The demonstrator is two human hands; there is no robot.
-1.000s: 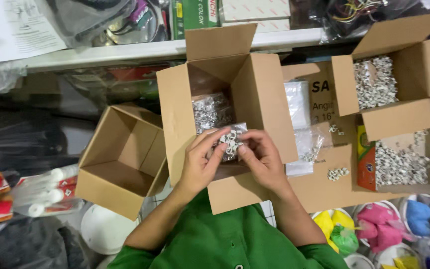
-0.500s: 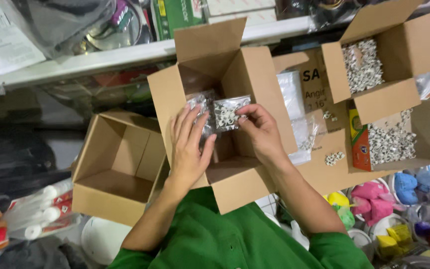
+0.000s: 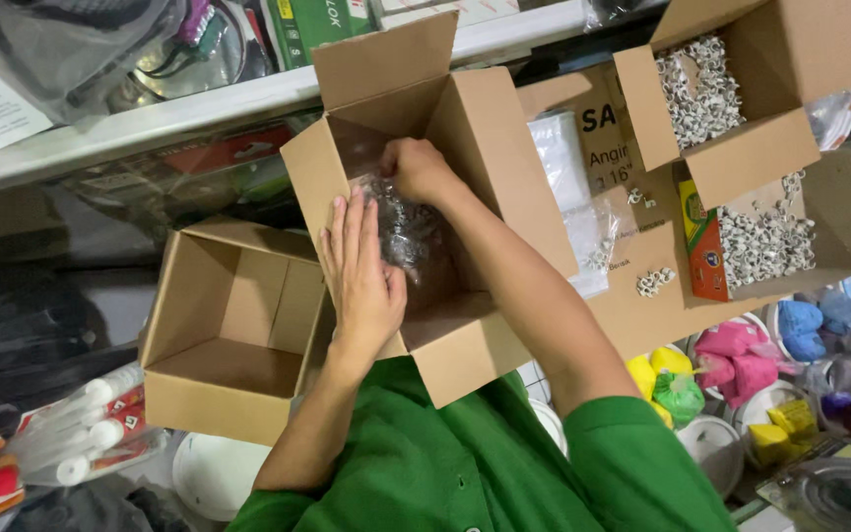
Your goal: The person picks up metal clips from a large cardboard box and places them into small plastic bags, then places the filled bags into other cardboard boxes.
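Head view: right hand [image 3: 416, 169] pinches a small clear packet [image 3: 401, 222] inside the cardboard box [image 3: 504, 158]; left hand [image 3: 361, 271] lies spread flat. Packets look light, crinkly, slippery; best gripped at an edge.

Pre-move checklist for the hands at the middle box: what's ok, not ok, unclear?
1. Right hand inside middle box, at the far end: ok.
2. Right grip state: cannot tell, fingers curl away from the camera.
3. Left hand flat and open at the box's left wall, touching clear bags: ok.
4. Bags inside the box, none outside its walls: ok.
5. Box flaps open: ok.
6. Small left box open beside it, nothing visible inside: ok.
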